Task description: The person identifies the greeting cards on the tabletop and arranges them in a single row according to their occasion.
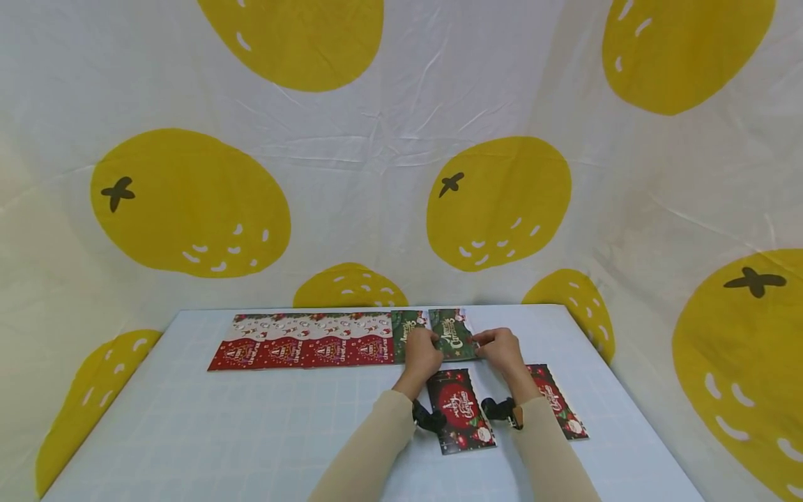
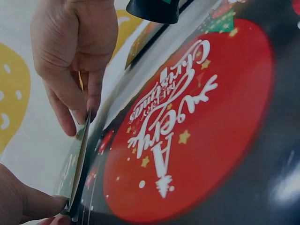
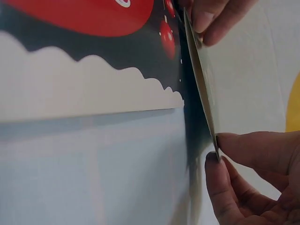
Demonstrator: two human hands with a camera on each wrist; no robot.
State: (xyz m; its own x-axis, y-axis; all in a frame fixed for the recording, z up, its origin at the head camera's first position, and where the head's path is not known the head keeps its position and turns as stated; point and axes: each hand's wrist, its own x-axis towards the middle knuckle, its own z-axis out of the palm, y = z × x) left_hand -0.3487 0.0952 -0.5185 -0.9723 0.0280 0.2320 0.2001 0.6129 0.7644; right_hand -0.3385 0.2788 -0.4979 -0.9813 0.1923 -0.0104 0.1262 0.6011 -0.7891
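Note:
Both hands hold a green Christmas card (image 1: 451,335) at the right end of a row. My left hand (image 1: 422,354) pinches its left near corner between thumb and fingers, also seen at the lower left of the left wrist view. On the card's right side, my right hand (image 1: 502,350) pinches the edge; the right wrist view shows thumb and fingertips on it. The card's near edge looks slightly lifted in the wrist views. Just left of it lies another green card (image 1: 399,338), partly hidden by the left hand.
Several red-and-white Christmas cards (image 1: 238,353) continue the row leftward along the table's back. A dark card with a red circle (image 1: 456,401) lies between the forearms. A similar card (image 1: 556,399) is partly behind the right forearm. A fruit-patterned cloth (image 1: 376,209) hangs behind the table.

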